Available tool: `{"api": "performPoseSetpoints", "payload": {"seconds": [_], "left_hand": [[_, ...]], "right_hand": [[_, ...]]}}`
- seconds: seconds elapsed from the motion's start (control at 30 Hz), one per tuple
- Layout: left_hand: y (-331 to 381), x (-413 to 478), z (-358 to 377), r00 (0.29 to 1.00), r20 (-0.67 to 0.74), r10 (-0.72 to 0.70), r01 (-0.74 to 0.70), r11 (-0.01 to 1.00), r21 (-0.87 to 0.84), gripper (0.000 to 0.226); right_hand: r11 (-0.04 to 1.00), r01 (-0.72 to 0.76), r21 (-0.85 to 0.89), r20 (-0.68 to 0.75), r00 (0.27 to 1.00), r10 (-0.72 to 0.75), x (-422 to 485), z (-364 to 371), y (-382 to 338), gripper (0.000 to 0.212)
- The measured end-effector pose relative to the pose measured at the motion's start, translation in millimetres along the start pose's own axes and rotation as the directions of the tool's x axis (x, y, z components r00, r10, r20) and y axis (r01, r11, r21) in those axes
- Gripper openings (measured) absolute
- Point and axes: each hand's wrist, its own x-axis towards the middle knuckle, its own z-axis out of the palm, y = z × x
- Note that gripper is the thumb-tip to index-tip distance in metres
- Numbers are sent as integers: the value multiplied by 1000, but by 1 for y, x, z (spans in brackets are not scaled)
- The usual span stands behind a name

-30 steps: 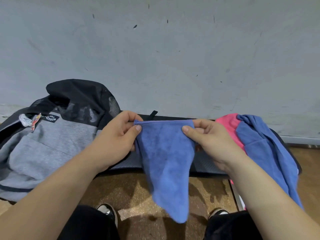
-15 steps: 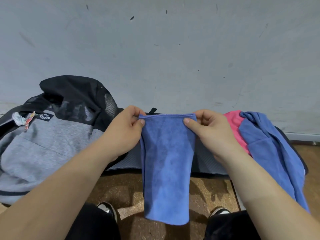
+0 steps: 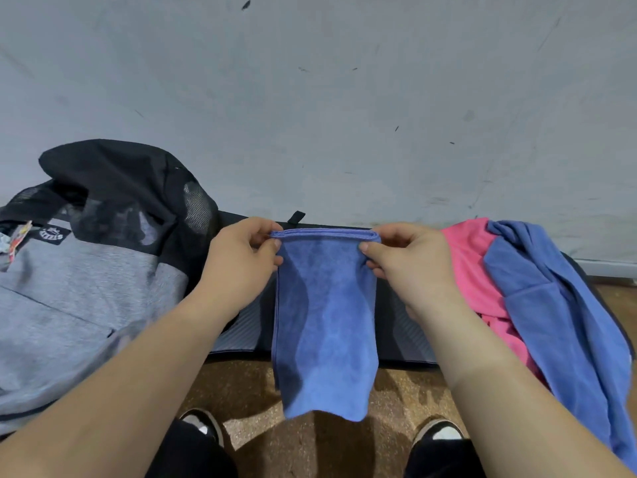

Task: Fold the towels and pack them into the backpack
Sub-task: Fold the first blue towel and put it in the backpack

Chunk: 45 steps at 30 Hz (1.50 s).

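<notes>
Hanging blue towel pinched between fingers.

A: Held towel, solid blue, darker shading down its folds. Backpack, heathered grey body, black top and mesh, small black label with white lettering.

B: Pile at right: pink towel under another blue towel. Mat, dark grey with fine stripes. Floor, speckled brown. Wall, pale grey, dark flecks.
</notes>
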Motion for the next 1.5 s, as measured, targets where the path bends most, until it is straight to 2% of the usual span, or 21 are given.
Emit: {"api": "performPoseSetpoints", "payload": {"seconds": [0.1,0.17,0.23,0.37,0.5,0.57,0.7,0.83,0.93,1.03,1.1,1.17,1.2,1.27,1.33,1.37,1.4,1.5], "left_hand": [[2,13,11,1000,-6,-26,25,997,-77,19],[6,22,16,999,-36,6,-10,993,-117,18],[9,28,20,996,-65,53,-61,990,-130,18],[10,32,22,995,-66,71,-78,991,-106,16],[8,26,15,999,-9,46,-47,997,-57,14],[6,19,8,998,29,53,-53,999,-12,16],[-6,1,-5,980,183,76,-90,994,69,20],[-25,-21,-15,907,379,184,-278,938,209,29],[-32,-35,-18,849,483,214,-392,869,302,22],[-34,-39,-17,790,597,138,-447,797,407,24],[-32,-37,-17,777,624,77,-426,795,432,31],[-28,-30,-15,826,560,64,-354,832,427,31],[-27,-25,-13,865,498,71,-313,851,423,27],[-25,-13,-6,926,358,117,-269,872,410,20],[-26,0,1,954,267,133,-233,891,390,20],[-27,6,5,964,243,104,-194,904,382,25],[-28,11,8,972,227,57,-140,919,368,34],[-29,21,17,967,242,-86,22,966,256,56]], "right_hand": [[999,34,-20,-61,998,-35,13,7,8,13],[997,80,-21,-119,990,-82,21,9,7,8],[993,117,24,-140,984,-112,26,8,4,12],[983,157,92,-103,984,-148,28,3,2,26],[989,141,53,11,990,-141,21,-7,6,26],[988,157,-7,106,982,-156,14,-14,8,26],[945,219,-242,282,948,-148,-3,-34,16,19],[832,352,-430,446,884,-143,-20,-47,29,27],[739,401,-541,524,848,-76,-27,-48,39,24],[647,378,-662,538,841,60,-32,-43,42,23],[650,335,-682,534,835,130,-32,-43,38,22],[710,233,-665,512,834,206,-29,-45,28,8],[739,187,-647,488,847,212,-25,-45,25,14],[790,89,-607,341,927,157,-13,-44,28,34],[843,4,-538,164,981,100,-3,-37,32,26],[849,-22,-528,125,987,103,1,-32,34,21],[840,-42,-541,124,984,129,4,-26,37,25],[837,-71,-543,178,964,198,14,-10,43,60]]}}
